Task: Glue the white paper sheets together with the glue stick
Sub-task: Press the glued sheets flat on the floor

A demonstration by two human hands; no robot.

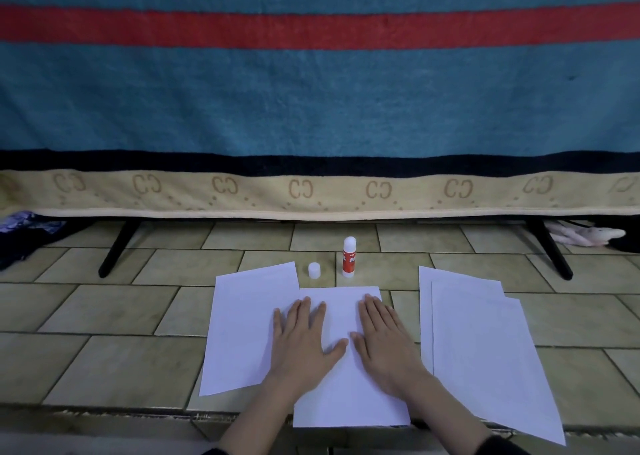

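Both hands (304,337) (384,337) flat, pressing centre sheet (341,316) | thin, limp, creasable; lift by edge | glue stick (349,257) uncapped just beyond sheet

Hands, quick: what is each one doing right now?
Left hand: open, fingers straight, pressing flat on the middle sheet.
Right hand: open, fingers straight, pressing flat on the same sheet.
Neither holds the glue stick.

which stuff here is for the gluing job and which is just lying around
For the job: middle sheet under both hands, left sheet, right stack of sheets, glue stick, its cap.
Lying about: striped blanket, clothes on the left, pale cloth on the right.
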